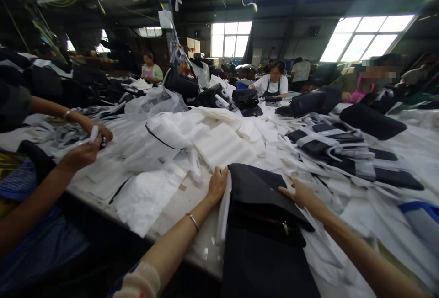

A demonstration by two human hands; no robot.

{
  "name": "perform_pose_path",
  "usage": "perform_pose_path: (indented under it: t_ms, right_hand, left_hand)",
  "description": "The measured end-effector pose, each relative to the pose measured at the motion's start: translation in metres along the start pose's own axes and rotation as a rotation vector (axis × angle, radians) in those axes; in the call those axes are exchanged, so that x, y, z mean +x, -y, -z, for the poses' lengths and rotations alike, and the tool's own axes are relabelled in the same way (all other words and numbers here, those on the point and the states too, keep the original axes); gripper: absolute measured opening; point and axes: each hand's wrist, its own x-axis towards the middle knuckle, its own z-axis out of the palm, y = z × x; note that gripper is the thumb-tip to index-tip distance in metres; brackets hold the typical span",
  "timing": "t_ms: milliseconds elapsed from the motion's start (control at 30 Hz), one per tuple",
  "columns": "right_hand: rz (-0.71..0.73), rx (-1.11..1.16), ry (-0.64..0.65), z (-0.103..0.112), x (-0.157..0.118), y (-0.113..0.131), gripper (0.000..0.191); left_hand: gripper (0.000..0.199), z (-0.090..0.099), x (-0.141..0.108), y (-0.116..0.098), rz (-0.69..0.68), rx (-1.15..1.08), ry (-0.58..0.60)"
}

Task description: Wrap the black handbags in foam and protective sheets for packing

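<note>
A black bag (257,181) stands in front of me at the table's edge, its flap hanging down toward me and a zipped opening showing below its upper panel. My left hand (218,185) is closed on the bag's upper left corner, where a white foam strip (224,213) runs down the side. At the right edge, my right hand (302,194) grips the bag, with a finger or thumb lying on the black panel; its other fingers are partly hidden. White foam sheets (224,145) lie just behind the bag.
A co-worker's hands (84,151) hold a small white piece at the left. Black bags with white wrapping (329,145) are piled at the right. Plastic film (156,101) and more bags cover the table's far side, where other people work. A blue-rimmed object (420,220) sits at far right.
</note>
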Motion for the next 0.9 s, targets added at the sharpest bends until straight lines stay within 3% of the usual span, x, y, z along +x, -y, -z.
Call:
perform_pose_path:
  t_ms: [67,100,167,233,300,400,500,600,733,900]
  right_hand:
    - [0.272,-0.123,-0.115,0.009,-0.004,0.009,0.071]
    - [0.414,-0.149,-0.109,0.014,-0.009,0.017,0.067]
    - [0.596,-0.104,0.057,0.021,-0.022,0.039,0.057]
    - [0.628,-0.033,0.284,0.022,-0.034,0.062,0.05]
    - [0.622,-0.046,0.378,0.015,-0.044,0.077,0.052]
    - [0.666,-0.15,0.324,-0.003,-0.054,0.079,0.055]
    - [0.734,-0.173,0.26,-0.016,-0.059,0.07,0.052]
    - [0.776,-0.178,0.239,-0.019,-0.062,0.067,0.051]
    - [0.787,-0.19,0.246,-0.018,-0.063,0.074,0.052]
    - [0.769,-0.144,0.246,-0.016,-0.062,0.075,0.055]
  left_hand:
    - [0.026,-0.001,0.0,0.003,-0.025,0.008,-0.042]
    - [0.027,-0.001,0.0,0.004,-0.034,0.011,-0.057]
    - [0.027,0.0,0.003,0.003,-0.039,0.013,-0.06]
    - [0.025,0.003,0.007,0.0,-0.03,0.003,-0.012]
    - [0.022,0.008,0.01,-0.002,-0.011,-0.024,0.081]
    - [0.016,0.023,0.007,-0.002,0.013,-0.077,0.249]
    - [0.028,0.04,-0.003,-0.001,0.003,-0.091,0.333]
    - [0.033,0.045,-0.011,-0.008,-0.036,-0.041,0.268]
    - [0.026,0.03,-0.011,-0.028,-0.166,0.079,0.15]
    - [0.017,0.014,-0.001,-0.042,-0.177,0.21,0.174]
